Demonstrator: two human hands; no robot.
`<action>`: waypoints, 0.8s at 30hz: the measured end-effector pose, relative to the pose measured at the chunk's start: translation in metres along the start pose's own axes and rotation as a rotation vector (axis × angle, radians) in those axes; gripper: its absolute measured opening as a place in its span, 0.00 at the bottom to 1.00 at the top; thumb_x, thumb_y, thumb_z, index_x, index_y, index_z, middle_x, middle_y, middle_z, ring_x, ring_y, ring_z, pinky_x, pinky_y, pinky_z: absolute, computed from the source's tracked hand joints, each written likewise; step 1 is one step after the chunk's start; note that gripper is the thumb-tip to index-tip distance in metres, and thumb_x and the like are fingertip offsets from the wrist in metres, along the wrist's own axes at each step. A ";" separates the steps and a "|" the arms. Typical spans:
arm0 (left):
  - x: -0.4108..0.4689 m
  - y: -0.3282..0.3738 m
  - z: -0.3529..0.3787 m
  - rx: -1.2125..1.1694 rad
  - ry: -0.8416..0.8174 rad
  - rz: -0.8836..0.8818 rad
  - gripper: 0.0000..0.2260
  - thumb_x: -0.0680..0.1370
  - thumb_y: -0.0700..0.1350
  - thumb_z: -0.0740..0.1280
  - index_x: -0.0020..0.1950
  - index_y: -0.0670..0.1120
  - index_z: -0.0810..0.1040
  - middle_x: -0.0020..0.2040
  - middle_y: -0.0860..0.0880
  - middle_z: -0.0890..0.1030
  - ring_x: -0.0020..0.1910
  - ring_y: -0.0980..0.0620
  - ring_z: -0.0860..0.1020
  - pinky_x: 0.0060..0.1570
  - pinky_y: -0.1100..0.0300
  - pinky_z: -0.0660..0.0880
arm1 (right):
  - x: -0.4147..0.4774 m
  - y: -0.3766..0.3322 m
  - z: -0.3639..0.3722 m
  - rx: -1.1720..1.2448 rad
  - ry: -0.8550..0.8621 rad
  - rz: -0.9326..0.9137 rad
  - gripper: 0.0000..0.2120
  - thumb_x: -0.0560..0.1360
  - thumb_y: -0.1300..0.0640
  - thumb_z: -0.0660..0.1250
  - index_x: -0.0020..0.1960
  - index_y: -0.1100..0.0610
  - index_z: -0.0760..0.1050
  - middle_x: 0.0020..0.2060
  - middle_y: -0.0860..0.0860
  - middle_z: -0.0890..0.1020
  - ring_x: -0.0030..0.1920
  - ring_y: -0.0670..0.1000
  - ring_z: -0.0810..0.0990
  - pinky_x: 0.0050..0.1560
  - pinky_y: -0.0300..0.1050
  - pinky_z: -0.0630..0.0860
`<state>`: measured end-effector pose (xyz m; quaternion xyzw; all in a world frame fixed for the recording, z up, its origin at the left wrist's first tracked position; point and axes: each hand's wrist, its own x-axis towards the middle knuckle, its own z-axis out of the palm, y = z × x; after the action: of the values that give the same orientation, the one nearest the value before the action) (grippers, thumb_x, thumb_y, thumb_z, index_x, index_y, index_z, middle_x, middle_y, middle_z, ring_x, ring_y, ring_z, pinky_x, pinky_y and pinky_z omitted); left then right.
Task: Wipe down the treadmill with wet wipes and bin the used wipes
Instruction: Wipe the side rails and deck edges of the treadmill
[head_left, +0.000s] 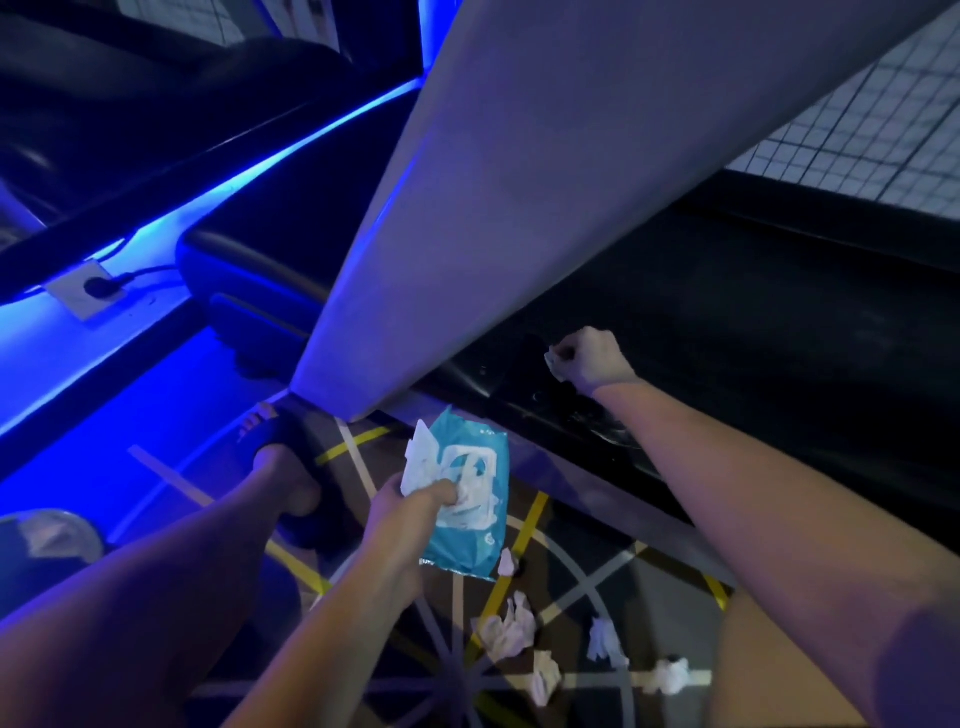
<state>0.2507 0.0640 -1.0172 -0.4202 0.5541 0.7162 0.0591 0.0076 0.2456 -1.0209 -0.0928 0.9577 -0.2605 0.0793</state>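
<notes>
Now | right hand (592, 364) grips wipe (554, 362) on treadmill (737, 317) | left hand (410, 509) holds pack (467, 545)

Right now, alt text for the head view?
The right hand grips a wipe against the treadmill's dark side rail. The left hand holds a blue wet-wipe pack, and several used wipes lie crumpled on the floor.

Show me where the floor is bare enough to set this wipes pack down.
Bare floor lies between the wipes pack and the treadmill's side rail, and on the blue-lit strip left of the sandalled foot. Below the pack it is crowded: crumpled used wipes are scattered there.
</notes>
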 end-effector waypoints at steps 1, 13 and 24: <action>-0.001 0.002 0.002 0.001 -0.002 0.005 0.20 0.79 0.38 0.72 0.71 0.44 0.77 0.55 0.43 0.87 0.41 0.45 0.88 0.30 0.58 0.81 | -0.003 0.003 -0.003 -0.037 -0.024 -0.010 0.09 0.77 0.54 0.69 0.44 0.56 0.86 0.39 0.54 0.84 0.40 0.52 0.81 0.42 0.44 0.78; -0.007 0.001 0.009 0.005 0.007 -0.002 0.17 0.79 0.36 0.71 0.67 0.43 0.79 0.52 0.42 0.88 0.42 0.44 0.88 0.30 0.58 0.80 | -0.028 0.021 -0.033 -0.323 -0.314 -0.245 0.08 0.75 0.51 0.70 0.48 0.53 0.86 0.41 0.50 0.82 0.43 0.50 0.79 0.46 0.41 0.75; 0.004 -0.004 -0.001 0.000 -0.001 0.003 0.19 0.78 0.38 0.72 0.68 0.46 0.78 0.54 0.43 0.88 0.46 0.43 0.88 0.36 0.55 0.82 | -0.001 0.013 -0.024 0.161 0.086 -0.061 0.07 0.79 0.54 0.70 0.46 0.55 0.85 0.36 0.47 0.82 0.37 0.42 0.78 0.35 0.25 0.66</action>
<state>0.2505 0.0634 -1.0231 -0.4191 0.5548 0.7164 0.0582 0.0023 0.2682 -1.0072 -0.1043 0.9329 -0.3426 0.0375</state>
